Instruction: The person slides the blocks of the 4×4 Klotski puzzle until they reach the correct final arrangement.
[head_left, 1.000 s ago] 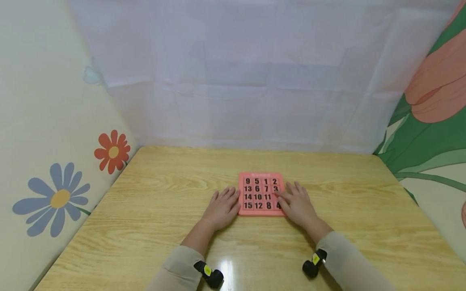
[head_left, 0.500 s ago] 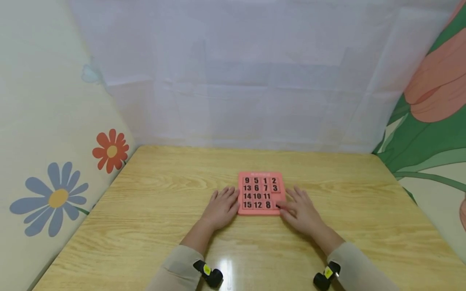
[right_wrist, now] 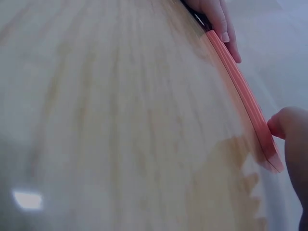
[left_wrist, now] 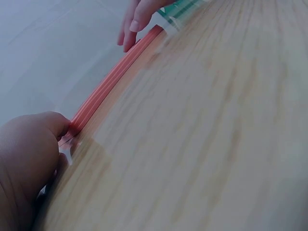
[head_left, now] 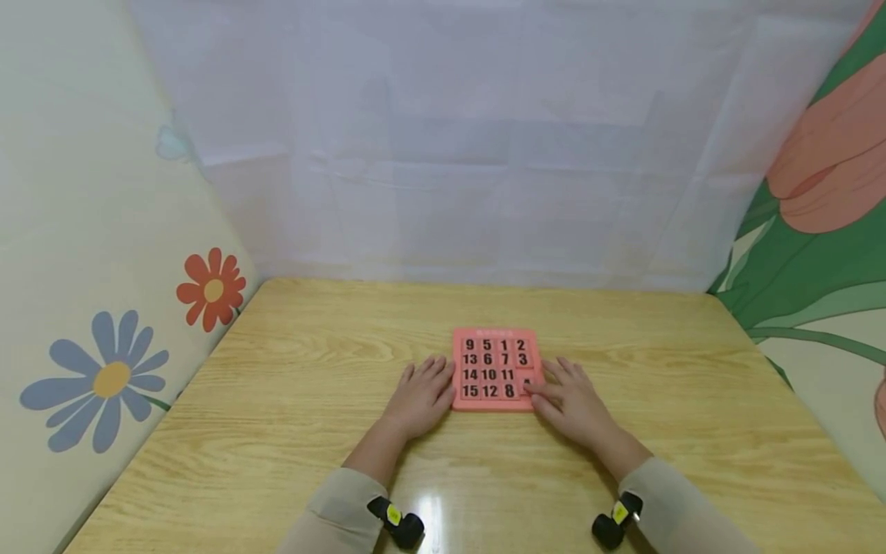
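A pink number slide puzzle (head_left: 494, 405) lies flat on the wooden table, with black numbers on its tiles. Along its left edge rests my left hand (head_left: 418, 400), fingers stretched forward and thumb side against the frame. My right hand (head_left: 573, 404) lies at the right edge, one fingertip on the tile marked 4 (head_left: 526, 382) in the right column. That tile sits partly up into the gap under the 3 tile (head_left: 523, 359). In the right wrist view, the right thumb (right_wrist: 276, 124) touches the side of the puzzle; the left wrist view shows the left thumb (left_wrist: 58, 122) at its corner.
The wood-grain table (head_left: 311, 346) surrounds the puzzle. A white sheet (head_left: 443, 154) hangs behind it, with flower-printed panels (head_left: 111, 377) at the left and right. A black wrist camera (head_left: 404, 529) is strapped to each sleeve.
My right hand drew back slightly toward the near right corner, uncovering the 3 tile and the gap. Since half a second ago the 4 tile has slid a little up. The left hand stays still.
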`<state>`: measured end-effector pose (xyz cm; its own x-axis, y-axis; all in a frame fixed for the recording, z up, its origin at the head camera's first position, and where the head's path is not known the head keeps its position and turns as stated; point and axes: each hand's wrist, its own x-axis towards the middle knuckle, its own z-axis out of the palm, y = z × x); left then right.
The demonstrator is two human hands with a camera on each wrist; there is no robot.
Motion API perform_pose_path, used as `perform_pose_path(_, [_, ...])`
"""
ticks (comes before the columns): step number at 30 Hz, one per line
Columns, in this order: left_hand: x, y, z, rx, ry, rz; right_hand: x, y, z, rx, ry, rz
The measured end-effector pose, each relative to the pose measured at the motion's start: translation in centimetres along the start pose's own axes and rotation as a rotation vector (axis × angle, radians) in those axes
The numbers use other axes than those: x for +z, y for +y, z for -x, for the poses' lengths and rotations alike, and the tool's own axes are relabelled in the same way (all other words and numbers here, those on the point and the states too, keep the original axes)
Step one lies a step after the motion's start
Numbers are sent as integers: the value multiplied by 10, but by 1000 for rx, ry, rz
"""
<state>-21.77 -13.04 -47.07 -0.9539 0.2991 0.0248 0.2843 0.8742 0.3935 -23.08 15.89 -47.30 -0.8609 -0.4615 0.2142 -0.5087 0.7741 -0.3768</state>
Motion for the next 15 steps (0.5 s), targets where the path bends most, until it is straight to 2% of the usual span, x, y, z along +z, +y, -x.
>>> perform_pose_path(4, [1,0,0,-3,-1,-3,0,1,-3,6,15,6])
perform_pose_path(11, [1,-1,0,-2,-10,-9,1,0,-3,-63,74,-27])
perform_pose_path(15, [0,0,0,-6,-4,-5,2,0,-3,-65,85,-39])
